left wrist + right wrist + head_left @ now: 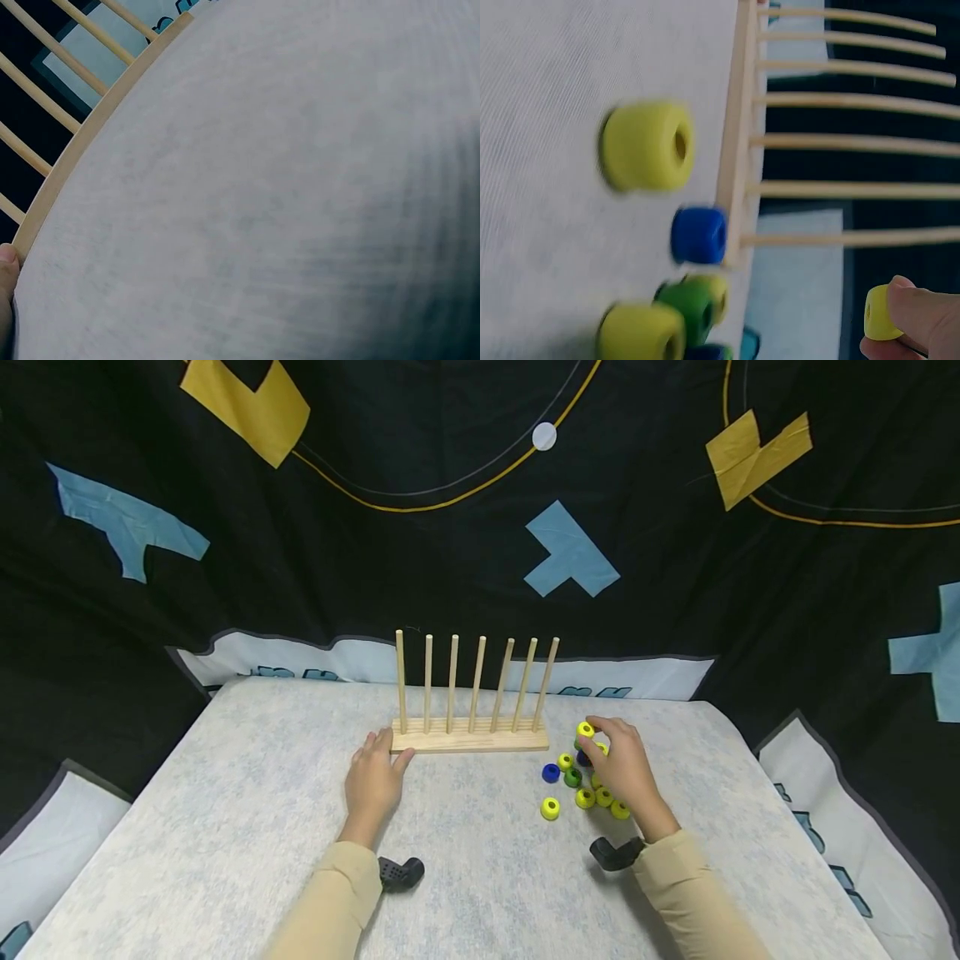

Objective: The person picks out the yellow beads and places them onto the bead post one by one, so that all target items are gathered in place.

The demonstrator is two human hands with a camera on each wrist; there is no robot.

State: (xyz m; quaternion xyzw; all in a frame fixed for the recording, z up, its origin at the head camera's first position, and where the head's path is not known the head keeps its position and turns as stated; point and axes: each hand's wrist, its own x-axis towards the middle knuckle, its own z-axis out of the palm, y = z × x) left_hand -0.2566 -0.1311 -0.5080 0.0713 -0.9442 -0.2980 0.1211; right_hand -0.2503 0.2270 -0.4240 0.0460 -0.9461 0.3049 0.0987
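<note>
Seven pegs (477, 685) rise from a base (472, 745), its left end touched by the left hand (372, 785); whether this grips cannot be told. Right of the base, the right hand (624, 764) pinches a yellow bead (585, 729) above the table (225, 818), near other beads (551, 808).

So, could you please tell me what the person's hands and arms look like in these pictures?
Both the left hand and the right hand are bare, without gloves. The left sleeve and right sleeve are plain beige and long. Black, angular wrist devices jut inward near the cuffs; the left one shows small dots.
</note>
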